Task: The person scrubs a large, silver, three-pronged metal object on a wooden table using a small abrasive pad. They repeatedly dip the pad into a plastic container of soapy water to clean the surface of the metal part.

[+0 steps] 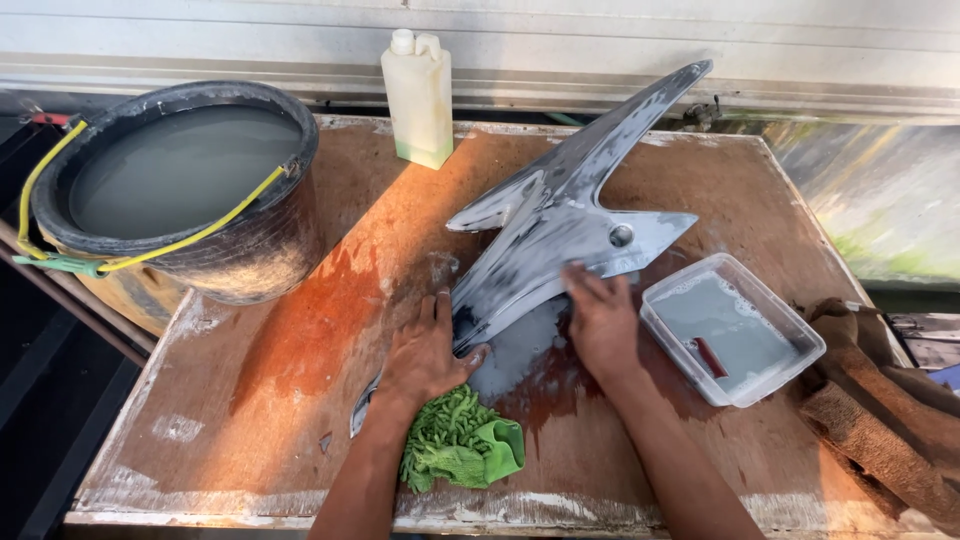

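Pressing flat on a wet silver motorcycle fairing panel (560,235) at frame centre, left hand (425,350) fingers released, right hand (600,320) fingers spread open, green cloth (460,440) below, black bucket (250,250) upper left.

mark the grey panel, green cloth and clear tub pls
grey panel (560,235), head view, on its wet middle above the hands.
green cloth (460,440), head view, on the nubbly part beside the left forearm.
clear tub (795,330), head view, on its right rim.
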